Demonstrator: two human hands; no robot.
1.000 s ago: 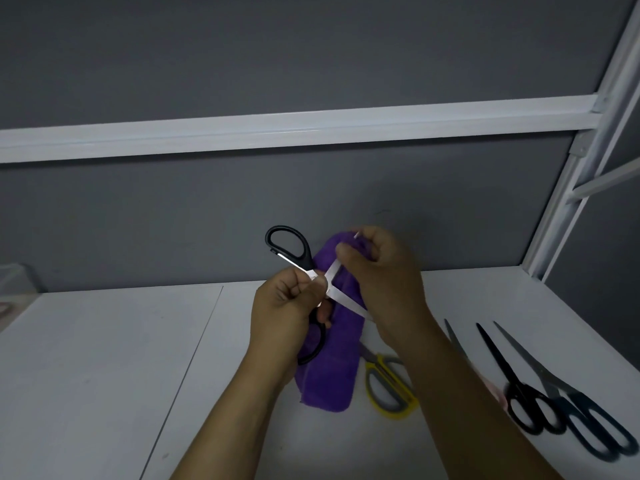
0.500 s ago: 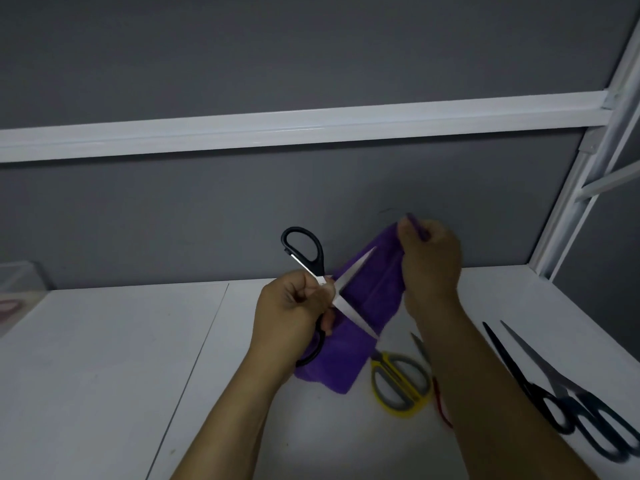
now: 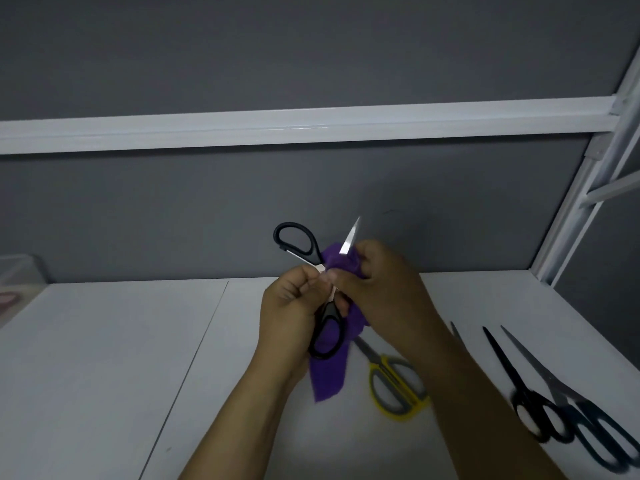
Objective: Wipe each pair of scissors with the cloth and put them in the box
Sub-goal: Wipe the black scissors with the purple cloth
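Both hands are up off the white table (image 3: 104,358), close together in front of the grey wall. The left hand (image 3: 291,306) has its fingers curled round the black-handled scissors (image 3: 311,250) near the pivot. The pair is held open, one handle loop sticking up and to the left, the other hanging below the fist. The right hand (image 3: 384,289) pinches the purple cloth (image 3: 329,372) round one blade, with the bright tip poking out above the knuckles. The rest of the cloth trails down behind the lower handle towards the tabletop. On the table just below and to the right lie yellow-handled scissors (image 3: 394,386), blades pointing up towards the cloth. Farther right, two dark pairs lie side by side with handles nearest the person, one black (image 3: 509,368) and one that looks dark blue (image 3: 540,370). A thin blade tip (image 3: 455,330) shows beside the right forearm, the rest of it hidden. The box (image 3: 24,271) sits at the far left edge, well apart from the hands. It looks translucent, with something pinkish inside too blurred to make out.
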